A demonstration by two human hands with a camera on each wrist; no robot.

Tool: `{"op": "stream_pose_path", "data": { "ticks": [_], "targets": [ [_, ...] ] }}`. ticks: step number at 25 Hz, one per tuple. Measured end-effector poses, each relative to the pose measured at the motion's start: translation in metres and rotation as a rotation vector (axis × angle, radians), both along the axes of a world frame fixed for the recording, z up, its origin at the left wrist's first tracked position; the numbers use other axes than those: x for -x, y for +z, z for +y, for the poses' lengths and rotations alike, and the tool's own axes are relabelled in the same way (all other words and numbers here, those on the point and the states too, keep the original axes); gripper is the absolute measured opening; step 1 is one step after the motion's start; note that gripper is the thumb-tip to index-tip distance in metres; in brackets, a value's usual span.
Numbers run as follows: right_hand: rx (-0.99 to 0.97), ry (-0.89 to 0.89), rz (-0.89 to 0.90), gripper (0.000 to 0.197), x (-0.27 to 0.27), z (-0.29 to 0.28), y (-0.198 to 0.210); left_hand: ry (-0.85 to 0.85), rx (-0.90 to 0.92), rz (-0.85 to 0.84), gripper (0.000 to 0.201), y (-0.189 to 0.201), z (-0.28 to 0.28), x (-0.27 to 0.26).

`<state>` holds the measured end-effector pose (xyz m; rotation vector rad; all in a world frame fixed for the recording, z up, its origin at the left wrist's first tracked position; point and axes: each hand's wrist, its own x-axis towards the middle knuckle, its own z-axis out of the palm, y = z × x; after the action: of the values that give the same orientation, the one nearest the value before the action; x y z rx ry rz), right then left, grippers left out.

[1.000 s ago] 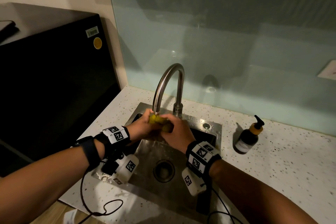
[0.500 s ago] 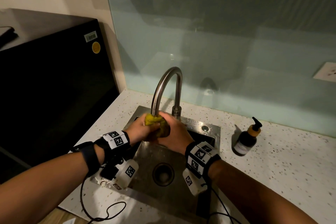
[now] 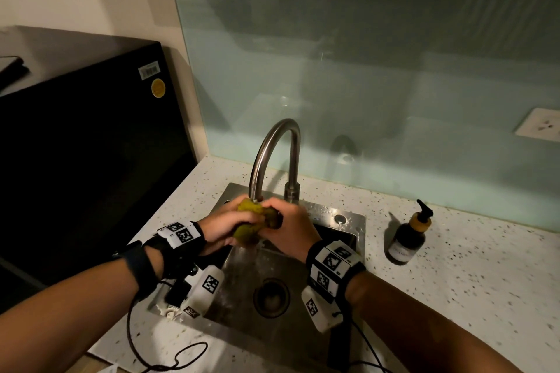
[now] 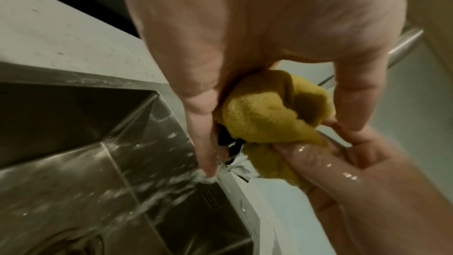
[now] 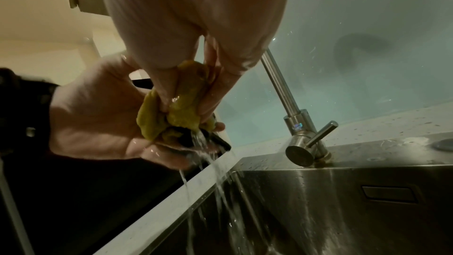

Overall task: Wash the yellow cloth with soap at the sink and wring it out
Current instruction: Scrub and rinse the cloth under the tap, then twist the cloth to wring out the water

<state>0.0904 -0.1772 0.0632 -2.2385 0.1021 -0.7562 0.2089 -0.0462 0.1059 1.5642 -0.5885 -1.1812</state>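
Note:
The yellow cloth (image 3: 253,222) is bunched into a wet wad just under the spout of the curved steel tap (image 3: 274,157), above the steel sink (image 3: 291,330). My left hand (image 3: 225,225) grips its left end and my right hand (image 3: 289,232) grips its right end, fingers curled round it. In the left wrist view the yellow cloth (image 4: 267,115) bulges between my fingers. In the right wrist view water streams from the yellow cloth (image 5: 181,110) into the sink (image 5: 343,201). The soap bottle (image 3: 409,235), dark with an amber pump collar, stands on the counter to the right of the sink.
A black appliance (image 3: 88,154) stands against the counter's left side. The speckled white counter (image 3: 472,288) extends to the right. A glass splashback (image 3: 394,85) rises behind the tap, whose lever handle (image 5: 311,143) points toward the basin. The drain (image 3: 271,297) lies mid-basin.
Both hands kept hold of the cloth under the spout and worked it; the wad has turned and now shows more between the hands. The head view shifted slightly.

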Motion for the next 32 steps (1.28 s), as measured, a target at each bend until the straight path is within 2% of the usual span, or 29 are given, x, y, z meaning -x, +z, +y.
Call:
{"op": "stream_pose_path", "data": {
  "ticks": [2, 4, 5, 8, 12, 17, 20, 23, 25, 28, 32],
  "targets": [
    [-0.008, -0.003, 0.065, 0.049, 0.002, -0.001, 0.003, 0.025, -0.035, -0.079, 0.048, -0.002, -0.003, 0.002],
    [-0.047, 0.037, 0.148, 0.069, 0.003, 0.0, 0.005, 0.07, -0.058, -0.154, 0.044, -0.008, -0.006, 0.003],
    [-0.042, 0.06, 0.171, 0.066, 0.003, 0.001, 0.005, 0.072, -0.057, -0.184, 0.037, -0.01, -0.007, 0.005],
    [0.01, 0.048, 0.13, 0.04, 0.002, -0.001, 0.002, 0.018, -0.07, -0.236, 0.023, -0.012, -0.008, 0.006],
    [0.018, 0.012, 0.04, 0.019, 0.0, -0.001, -0.004, -0.01, -0.051, -0.186, 0.034, -0.003, -0.006, 0.006],
    [0.011, -0.013, -0.058, 0.016, -0.003, -0.005, -0.007, -0.021, 0.019, -0.083, 0.047, -0.001, 0.0, 0.004],
    [-0.022, -0.008, 0.078, 0.029, -0.001, -0.009, -0.008, 0.028, 0.02, -0.232, 0.033, -0.004, -0.003, 0.008],
    [-0.017, 0.043, 0.257, 0.048, 0.006, -0.016, -0.002, 0.116, -0.004, -0.294, 0.028, -0.011, -0.005, 0.011],
    [0.016, 0.016, 0.367, 0.038, 0.014, -0.03, -0.001, 0.129, -0.029, -0.276, 0.033, -0.015, -0.003, 0.011],
    [0.095, -0.314, 0.454, 0.008, 0.019, -0.056, -0.015, 0.077, -0.03, -0.306, 0.038, -0.02, -0.001, 0.01],
    [-0.026, -0.482, 0.563, 0.015, 0.015, -0.075, -0.037, 0.046, -0.032, -0.319, 0.04, -0.025, -0.005, 0.011]
  ]
}}
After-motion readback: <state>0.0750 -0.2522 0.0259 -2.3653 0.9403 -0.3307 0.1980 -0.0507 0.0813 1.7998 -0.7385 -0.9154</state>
